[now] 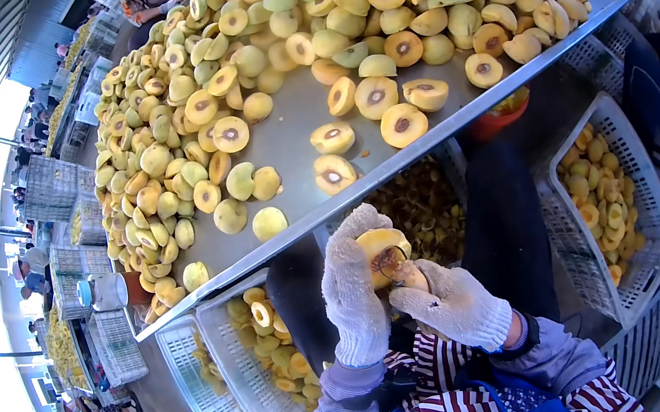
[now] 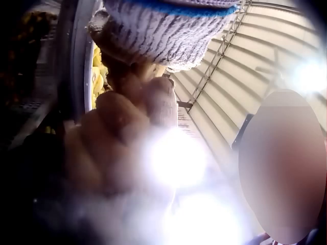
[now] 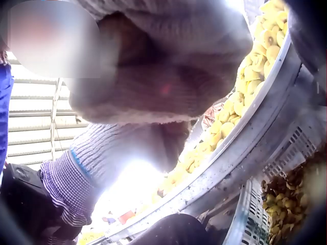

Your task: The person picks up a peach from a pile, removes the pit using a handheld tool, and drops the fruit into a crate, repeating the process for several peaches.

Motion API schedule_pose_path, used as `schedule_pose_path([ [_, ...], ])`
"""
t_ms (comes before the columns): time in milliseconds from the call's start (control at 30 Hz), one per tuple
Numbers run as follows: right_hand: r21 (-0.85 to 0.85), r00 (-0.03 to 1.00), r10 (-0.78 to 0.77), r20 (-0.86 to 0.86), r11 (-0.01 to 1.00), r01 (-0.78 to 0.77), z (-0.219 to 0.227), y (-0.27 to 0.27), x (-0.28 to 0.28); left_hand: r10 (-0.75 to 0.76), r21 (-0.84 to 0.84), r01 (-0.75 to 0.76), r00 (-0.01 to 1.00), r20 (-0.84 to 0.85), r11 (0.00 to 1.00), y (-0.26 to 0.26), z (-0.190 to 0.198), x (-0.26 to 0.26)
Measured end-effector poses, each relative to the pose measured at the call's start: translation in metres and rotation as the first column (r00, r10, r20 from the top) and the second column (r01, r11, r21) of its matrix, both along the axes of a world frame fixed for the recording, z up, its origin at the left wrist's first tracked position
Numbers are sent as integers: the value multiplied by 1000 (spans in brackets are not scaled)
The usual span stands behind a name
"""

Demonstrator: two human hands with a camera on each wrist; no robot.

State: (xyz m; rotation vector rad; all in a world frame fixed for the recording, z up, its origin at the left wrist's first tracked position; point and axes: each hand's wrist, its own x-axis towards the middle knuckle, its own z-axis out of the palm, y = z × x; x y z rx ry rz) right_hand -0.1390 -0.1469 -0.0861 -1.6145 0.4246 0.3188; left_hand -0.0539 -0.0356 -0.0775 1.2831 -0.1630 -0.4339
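Note:
Upright at the lap, my gloved left hand [image 1: 352, 284] grips a yellow peach half [image 1: 387, 242] with its brown stone hollow facing the other hand. My right hand [image 1: 458, 306], also in a white knit glove, is curled against the lower part of that cut face. Between its thumb and fingers shows a small tan rounded thing [image 1: 411, 277]; I cannot tell what it is. In the left wrist view the right glove [image 2: 158, 38] comes down onto the left fingers [image 2: 120, 117]. The right wrist view has the right glove [image 3: 158, 66] large and dark, covering the fruit.
Ahead, a metal table [image 1: 280, 158] bears a heap of peach halves [image 1: 302, 18]. Its raised edge [image 1: 415, 146] runs close beyond my hands. White crates of peach halves stand left [image 1: 227, 375] and right [image 1: 616, 291]. Below the table is a crate of dark scraps [image 1: 419, 201].

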Motion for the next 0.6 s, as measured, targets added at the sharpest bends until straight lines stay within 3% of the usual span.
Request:
schedule_pose_path([
  [100, 71, 998, 0, 61, 997, -5, -9, 4, -2, 97, 23, -99, 992, 82, 995, -12, 0, -7],
  [133, 203, 1000, 3, 21, 979, -7, -5, 3, -3, 132, 30, -136, 985, 110, 990, -16, 1, -9],
  [200, 450, 999, 24, -49, 893, 1, 9, -3, -1, 40, 125, -62, 983, 178, 990, -10, 4, -7],
  [300, 602, 989, 71, -133, 798, 23, 15, -2, -2, -90, 217, 52, 982, 168, 975, -3, 11, 4],
  [367, 760, 974, 187, -126, 650, -27, 8, -11, -3, -156, 256, 113, 975, 156, 960, 0, 11, 8],
  [400, 825, 964, 240, -113, 563, -44, 6, -16, -4, -174, 330, 85, 952, 251, 940, 3, 13, 7],
  [467, 916, 964, 252, -85, 401, -24, 8, -19, -8, -170, 274, 67, 913, 372, 959, 3, 4, 6],
  [533, 961, 967, 253, -34, 275, -38, 2, -19, -10, -185, 181, 149, 962, 202, 972, -1, 12, 5],
  [567, 954, 953, 304, 6, 285, -97, 1, -17, -13, -190, 131, 175, 975, 113, 976, -5, 18, 4],
  [600, 944, 933, 355, 48, 290, -159, 2, -15, -13, -203, 24, 207, 974, -105, 978, -11, 22, 3],
])
